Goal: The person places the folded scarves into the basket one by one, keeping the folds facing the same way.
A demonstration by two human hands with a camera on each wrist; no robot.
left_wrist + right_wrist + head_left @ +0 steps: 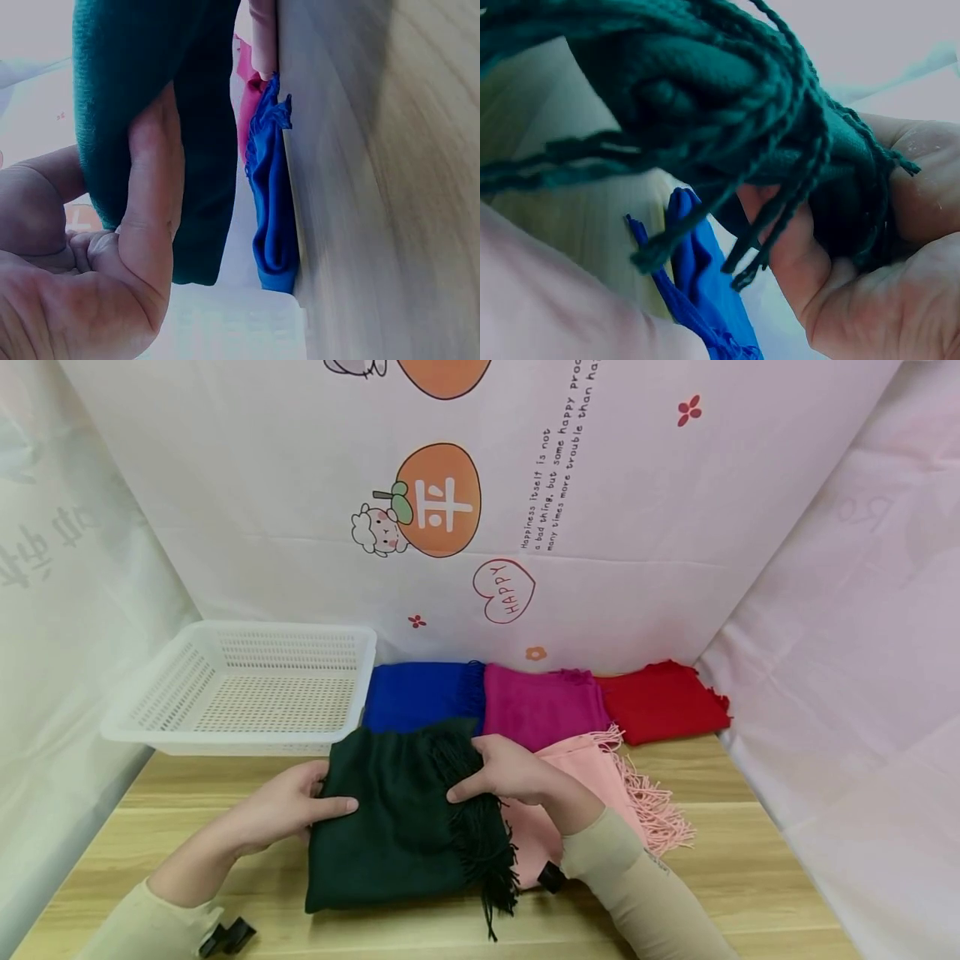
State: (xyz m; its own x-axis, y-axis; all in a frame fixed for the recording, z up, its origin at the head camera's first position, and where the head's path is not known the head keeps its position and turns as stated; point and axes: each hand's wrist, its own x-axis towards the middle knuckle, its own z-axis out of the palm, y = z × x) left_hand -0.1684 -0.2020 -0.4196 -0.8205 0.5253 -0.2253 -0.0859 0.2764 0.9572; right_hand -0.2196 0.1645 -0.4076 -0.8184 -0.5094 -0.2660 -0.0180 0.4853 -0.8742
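Both hands hold a folded dark green scarf (pixel 390 827) with a dark fringe along its right side. My left hand (pixel 288 806) grips its left edge, thumb on top; in the left wrist view the fingers (pixel 154 180) reach in between the layers of the green scarf (pixel 206 187). My right hand (pixel 506 772) grips the fringed edge, thumb over the fringe. In the right wrist view, twisted tassels (pixel 780 150) hang across that hand's fingers (pixel 787 247). The left wrist view shows the scarf raised off the wooden table (pixel 375 225).
A white plastic basket (pixel 180 745) stands at the back left. Along the back lie folded scarves: blue (pixel 420 697), magenta (pixel 543 706) and red (pixel 660 702). A pink scarf (pixel 592 768) with a fringe lies partly under the right forearm. White printed cloth (pixel 637 527) walls the back and sides.
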